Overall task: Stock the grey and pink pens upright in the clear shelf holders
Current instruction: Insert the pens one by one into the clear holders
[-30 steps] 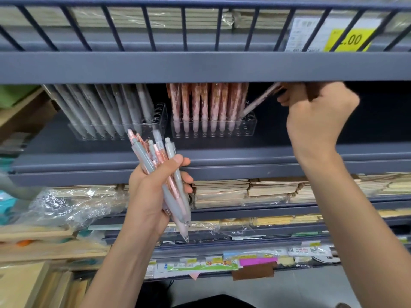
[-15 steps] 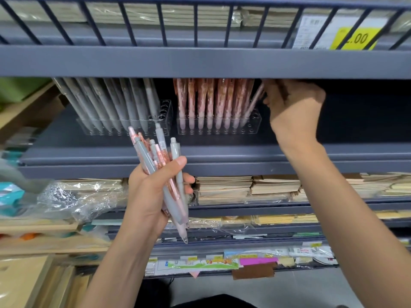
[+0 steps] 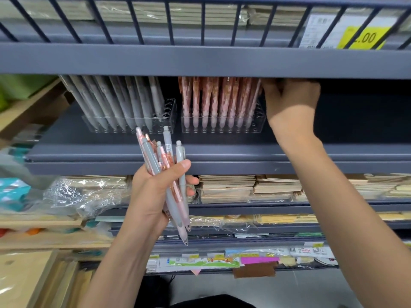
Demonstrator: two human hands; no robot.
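My left hand (image 3: pixel 153 196) grips a bunch of grey and pink pens (image 3: pixel 165 161) in front of the shelf edge, tips pointing down. On the shelf stand two clear holders. The left holder (image 3: pixel 170 107) has several grey pens (image 3: pixel 124 101) leaning in it, with empty holes at its right end. The right holder (image 3: pixel 261 121) is lined with pink pens (image 3: pixel 213 98). My right hand (image 3: pixel 291 103) is at that holder's right end, fingers curled on the top of the rightmost pink pen (image 3: pixel 253 103), whose tip is in the holder. The upper shelf hides my fingertips.
The upper shelf's front edge (image 3: pixel 200 61) hangs low over the pen tops, with a yellow price tag (image 3: pixel 362 38) above. The dark shelf floor (image 3: pixel 355 130) extends right of the pink holder. Stacked notebooks (image 3: pixel 226 187) and crumpled plastic wrap (image 3: pixel 73 196) lie on the shelf below.
My right hand has moved left and down with the pink pen, bringing it from a tilt beside the holder to nearly upright in the holder's right end. My left hand has stayed put.
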